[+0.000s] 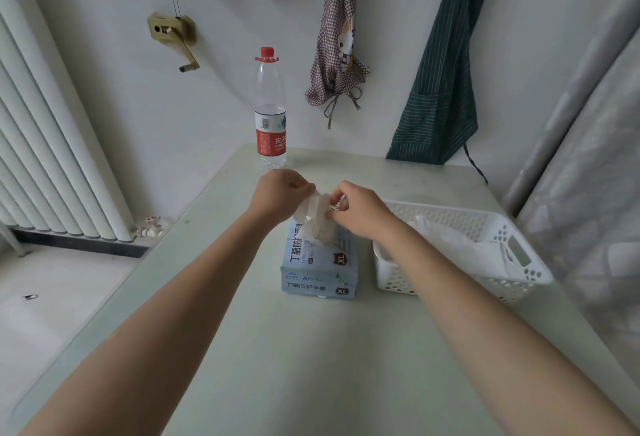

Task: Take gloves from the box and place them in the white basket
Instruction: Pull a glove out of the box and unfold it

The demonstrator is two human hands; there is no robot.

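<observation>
**A:** Head view, the only one I have. What step do you read?

**B:** I'd call it mid-extraction. My left hand (282, 189) and right hand (356, 208) are both raised over the far end of the glove box (320, 267), each with fingers curled, pinching a bunched translucent white glove (317, 219). The lower part of that glove hangs down to the box's top opening; I can't tell whether it has come fully free or is one glove or two stuck together.

**A:** Where does the box sit?

**B:** On the pale green table (277, 349), roughly mid-surface, its short printed face towards me. The white basket (485, 227) stands just beside it on the side towards the right edge, apart by a narrow gap. White material already lies in the basket (460, 245), gloves I'd judge, so the task looks partly done.

**A:** And next?

**B:** My guess: lift until the glove clears the slot, perhaps steadying the box with one hand so it doesn't rise too, then carry the glove rightwards over the basket rim and let go. Thin film like this will cling and drag a neighbour out.

**A:** Anything in the way?

**B:** A water bottle (270, 116) stands near the far left corner, well apart from that path.
</observation>
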